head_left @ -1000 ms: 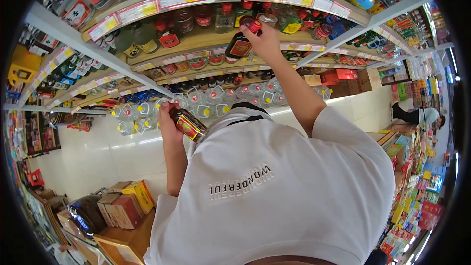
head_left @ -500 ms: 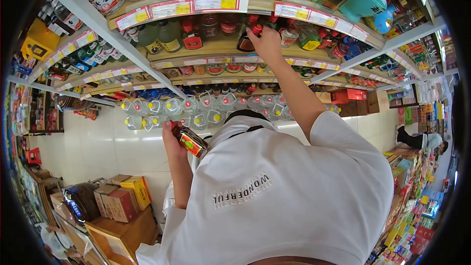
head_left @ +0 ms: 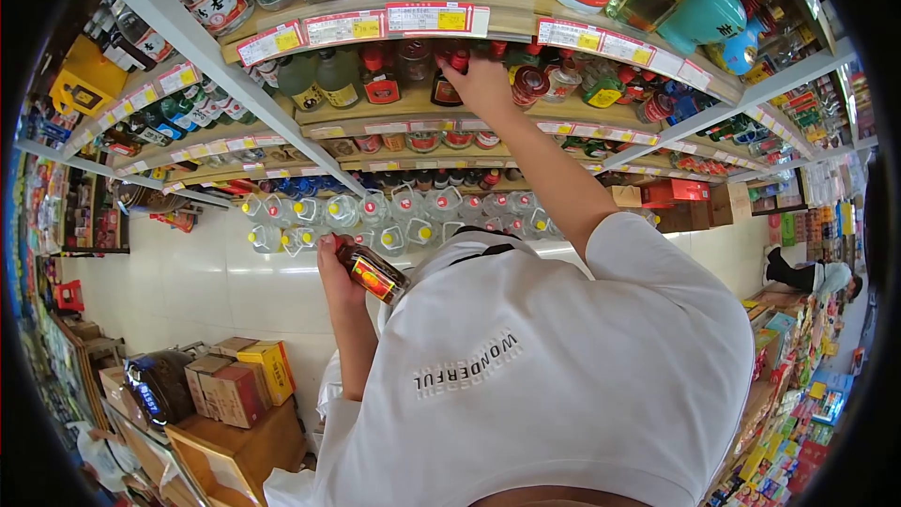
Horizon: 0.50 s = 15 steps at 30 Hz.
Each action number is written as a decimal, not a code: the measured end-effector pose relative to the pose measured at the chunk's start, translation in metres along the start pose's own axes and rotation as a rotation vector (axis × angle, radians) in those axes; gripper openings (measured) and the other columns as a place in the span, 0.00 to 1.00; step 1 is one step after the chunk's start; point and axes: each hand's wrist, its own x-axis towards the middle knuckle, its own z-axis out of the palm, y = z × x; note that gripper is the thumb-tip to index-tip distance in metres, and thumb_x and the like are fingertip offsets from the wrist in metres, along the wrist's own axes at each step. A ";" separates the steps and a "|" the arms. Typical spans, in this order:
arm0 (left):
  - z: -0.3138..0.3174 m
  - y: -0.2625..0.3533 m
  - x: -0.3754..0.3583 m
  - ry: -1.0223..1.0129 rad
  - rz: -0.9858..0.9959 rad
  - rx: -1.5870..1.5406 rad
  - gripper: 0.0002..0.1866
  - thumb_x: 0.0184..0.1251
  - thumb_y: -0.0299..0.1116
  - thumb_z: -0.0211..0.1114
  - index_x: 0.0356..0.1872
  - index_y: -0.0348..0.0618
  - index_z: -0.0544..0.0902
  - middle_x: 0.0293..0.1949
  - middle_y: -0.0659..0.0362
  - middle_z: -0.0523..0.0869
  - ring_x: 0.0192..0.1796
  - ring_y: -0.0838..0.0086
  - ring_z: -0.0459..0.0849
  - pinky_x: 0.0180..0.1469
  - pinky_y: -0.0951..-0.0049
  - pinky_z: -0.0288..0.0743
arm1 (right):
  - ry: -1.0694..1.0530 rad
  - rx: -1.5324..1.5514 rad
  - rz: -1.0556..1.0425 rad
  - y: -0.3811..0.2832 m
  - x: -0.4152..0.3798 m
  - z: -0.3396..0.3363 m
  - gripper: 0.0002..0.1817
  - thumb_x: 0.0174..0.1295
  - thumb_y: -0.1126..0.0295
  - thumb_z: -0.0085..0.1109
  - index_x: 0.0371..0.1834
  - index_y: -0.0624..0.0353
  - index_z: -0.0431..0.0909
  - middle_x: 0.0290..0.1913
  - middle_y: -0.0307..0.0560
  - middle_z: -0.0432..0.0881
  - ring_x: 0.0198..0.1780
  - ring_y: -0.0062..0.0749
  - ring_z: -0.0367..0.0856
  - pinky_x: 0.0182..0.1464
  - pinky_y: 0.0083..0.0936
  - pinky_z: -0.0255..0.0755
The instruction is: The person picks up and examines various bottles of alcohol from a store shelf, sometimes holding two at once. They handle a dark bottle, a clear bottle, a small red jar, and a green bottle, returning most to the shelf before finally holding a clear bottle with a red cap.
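My left hand (head_left: 340, 272) is closed around the red-capped neck of a dark glass bottle (head_left: 374, 274). This bottle tilts with its base toward my chest, and its red and yellow label faces up. At the shelf above, my right hand (head_left: 481, 86) grips the red cap of another dark bottle (head_left: 446, 91), which stands upright near the shelf's front edge; my fingers hide part of its neck. Left of it are a clear jar (head_left: 415, 61) and a red-labelled bottle (head_left: 380, 83). A red-lidded jar (head_left: 530, 84) sits just right of my right hand.
A price-tag rail (head_left: 438, 19) on the upper shelf runs close above my right hand. Large clear jugs (head_left: 343, 210) stand on the floor below the shelves. Cardboard boxes (head_left: 225, 390) are stacked at left. Another person (head_left: 807, 272) is far off at right.
My right hand has moved left along the shelf, and the bottle it grips has shifted left with it, closer to the red-labelled bottle. My left hand still holds its bottle, nearly unmoved.
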 end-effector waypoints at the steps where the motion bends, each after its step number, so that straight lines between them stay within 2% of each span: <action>1: 0.002 0.000 0.000 0.011 0.001 -0.007 0.09 0.75 0.39 0.56 0.38 0.47 0.72 0.30 0.57 0.79 0.34 0.68 0.81 0.36 0.68 0.79 | 0.040 -0.041 -0.045 0.001 0.005 0.008 0.28 0.62 0.45 0.62 0.42 0.65 0.81 0.36 0.61 0.85 0.37 0.57 0.85 0.41 0.46 0.81; 4: -0.003 -0.002 0.004 0.023 0.005 -0.031 0.09 0.75 0.40 0.56 0.38 0.47 0.71 0.30 0.57 0.79 0.36 0.67 0.81 0.38 0.66 0.78 | -0.002 -0.184 0.019 -0.002 0.009 0.014 0.28 0.61 0.44 0.61 0.44 0.63 0.80 0.38 0.59 0.85 0.39 0.53 0.86 0.42 0.45 0.81; 5: -0.005 -0.002 0.005 0.021 0.005 -0.036 0.09 0.75 0.40 0.56 0.38 0.47 0.71 0.30 0.57 0.79 0.37 0.67 0.81 0.38 0.65 0.78 | 0.174 -0.169 -0.080 0.004 0.009 0.023 0.27 0.61 0.47 0.65 0.43 0.65 0.81 0.32 0.59 0.85 0.34 0.56 0.85 0.40 0.46 0.80; 8: -0.002 0.000 0.006 0.030 0.011 -0.033 0.10 0.74 0.40 0.57 0.37 0.47 0.71 0.29 0.57 0.78 0.37 0.67 0.81 0.38 0.65 0.78 | 0.084 -0.137 0.006 0.002 0.009 0.017 0.28 0.61 0.46 0.64 0.44 0.65 0.80 0.32 0.59 0.85 0.34 0.58 0.84 0.40 0.46 0.80; 12: 0.016 0.000 0.008 -0.025 -0.010 0.006 0.09 0.74 0.40 0.57 0.38 0.47 0.71 0.29 0.57 0.78 0.34 0.69 0.80 0.37 0.67 0.77 | 0.053 -0.192 -0.023 0.006 0.007 0.018 0.33 0.60 0.41 0.63 0.45 0.66 0.79 0.35 0.58 0.85 0.37 0.52 0.85 0.41 0.43 0.81; 14: 0.022 -0.002 0.014 -0.084 -0.020 0.027 0.09 0.74 0.39 0.57 0.38 0.47 0.71 0.29 0.57 0.78 0.33 0.70 0.79 0.35 0.68 0.77 | 0.097 -0.205 -0.046 0.008 0.006 0.019 0.36 0.59 0.38 0.62 0.47 0.67 0.77 0.36 0.59 0.84 0.37 0.53 0.85 0.39 0.44 0.81; 15: 0.024 -0.004 0.018 -0.087 -0.018 0.053 0.10 0.74 0.42 0.58 0.38 0.47 0.72 0.30 0.58 0.78 0.32 0.70 0.80 0.36 0.65 0.79 | 0.104 -0.197 -0.049 0.006 0.005 0.016 0.37 0.59 0.37 0.62 0.48 0.67 0.76 0.36 0.59 0.84 0.37 0.53 0.85 0.39 0.44 0.81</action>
